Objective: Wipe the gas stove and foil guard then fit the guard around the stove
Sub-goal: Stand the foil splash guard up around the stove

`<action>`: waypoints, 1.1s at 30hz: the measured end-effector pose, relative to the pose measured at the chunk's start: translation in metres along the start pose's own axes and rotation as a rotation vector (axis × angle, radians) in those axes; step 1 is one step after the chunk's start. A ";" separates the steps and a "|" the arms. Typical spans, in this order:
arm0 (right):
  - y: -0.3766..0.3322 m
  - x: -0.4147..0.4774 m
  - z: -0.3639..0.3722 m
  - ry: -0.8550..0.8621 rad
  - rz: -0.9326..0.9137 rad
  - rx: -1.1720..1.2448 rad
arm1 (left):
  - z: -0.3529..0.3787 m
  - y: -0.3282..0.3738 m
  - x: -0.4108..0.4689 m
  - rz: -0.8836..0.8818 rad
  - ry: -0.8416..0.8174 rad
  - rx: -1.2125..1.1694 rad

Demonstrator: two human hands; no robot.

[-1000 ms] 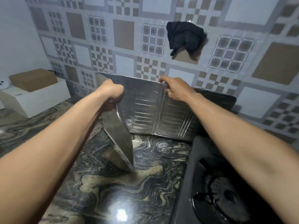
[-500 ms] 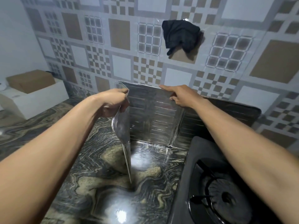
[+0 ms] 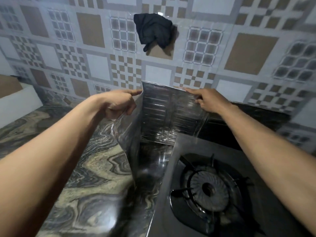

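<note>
A shiny folding foil guard [image 3: 160, 115] stands upright on the counter, just left of and behind the black gas stove [image 3: 213, 189]. My left hand [image 3: 118, 103] grips the top of its left panel, which angles toward me along the stove's left side. My right hand [image 3: 208, 100] holds the top edge of the middle panel at the fold. The right panel runs behind the stove along the wall, partly hidden by my right arm. The stove's burner and pan support show at lower right.
A dark cloth [image 3: 153, 33] hangs on the patterned tile wall [image 3: 95, 53] above the guard. The marbled stone counter [image 3: 82, 168] stretches to the left. A white box with a cardboard piece [image 3: 15, 94] sits at the far left edge.
Both hands have carried the guard to the right, closer to the stove. The left panel has swung in beside the stove's left edge, and the view has shifted rightward.
</note>
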State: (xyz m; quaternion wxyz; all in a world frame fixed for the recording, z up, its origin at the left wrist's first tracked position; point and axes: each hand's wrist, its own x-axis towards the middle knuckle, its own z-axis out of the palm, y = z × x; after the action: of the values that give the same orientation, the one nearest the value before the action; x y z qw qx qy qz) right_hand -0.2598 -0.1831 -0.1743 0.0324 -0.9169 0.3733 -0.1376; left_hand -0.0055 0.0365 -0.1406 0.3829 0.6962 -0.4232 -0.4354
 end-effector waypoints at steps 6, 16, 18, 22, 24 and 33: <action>0.040 -0.034 -0.022 -0.001 0.065 -0.048 | 0.034 0.012 0.011 0.036 -0.010 0.072; 0.042 -0.024 -0.022 -0.080 -0.030 -0.131 | 0.077 0.026 0.001 0.019 -0.019 0.164; 0.033 -0.009 -0.015 -0.076 -0.081 -0.136 | 0.073 0.020 0.007 -0.010 -0.022 0.196; 0.019 0.003 0.005 -0.025 -0.134 -0.083 | 0.077 0.019 0.007 -0.014 0.035 0.183; 0.022 -0.001 0.015 0.045 -0.160 -0.087 | 0.084 0.020 0.004 -0.008 0.042 0.152; 0.076 -0.037 -0.006 0.038 -0.057 -0.071 | 0.111 0.040 0.004 0.025 0.022 0.289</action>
State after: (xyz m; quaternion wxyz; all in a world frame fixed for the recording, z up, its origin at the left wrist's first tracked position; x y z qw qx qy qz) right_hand -0.3386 -0.2119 -0.1894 -0.0112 -0.9250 0.3520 -0.1426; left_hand -0.1181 0.0004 -0.1425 0.2886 0.7436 -0.4858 -0.3575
